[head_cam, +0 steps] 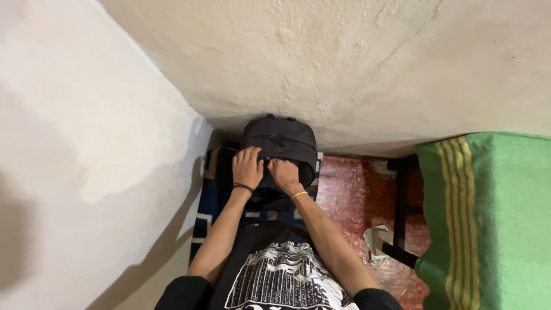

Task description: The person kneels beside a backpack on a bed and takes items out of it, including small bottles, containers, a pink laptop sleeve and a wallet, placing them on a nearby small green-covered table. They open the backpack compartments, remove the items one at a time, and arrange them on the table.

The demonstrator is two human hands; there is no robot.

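The person is bending over a dark backpack (279, 150) that is standing upright, its back leaning against the rough plaster wall (356, 63), tucked right into the corner where that wall meets the smoother pale side wall (86, 132). That corner is doing the propping: the backpack is staying on end without either hand having to bear its weight.

Both hands are working on the front of the backpack, side by side and almost touching. The left hand (247, 166), a dark band at its wrist, is lying curled over the front panel, fingers bent down onto the fabric, pressing or pinching it; whether it is truly gripping something I cannot tell. The right hand (284, 174), a thin yellow band at its wrist, is clenched low on the front, fingers folded under as if pinching a small part of the fabric or a zip, but the part itself is hidden beneath them.

Under the backpack, a blue patterned cloth (208, 208) is lying on the floor. To the right of the backpack, a reddish mottled floor (353, 195) is showing, then a dark metal frame (402, 201), and beyond that a green blanket with yellow stripes (493, 218). A pale crumpled scrap (376, 238) is sitting by the frame. Nothing is crowding the hands; only the two walls are closing the backpack in behind and to its left.
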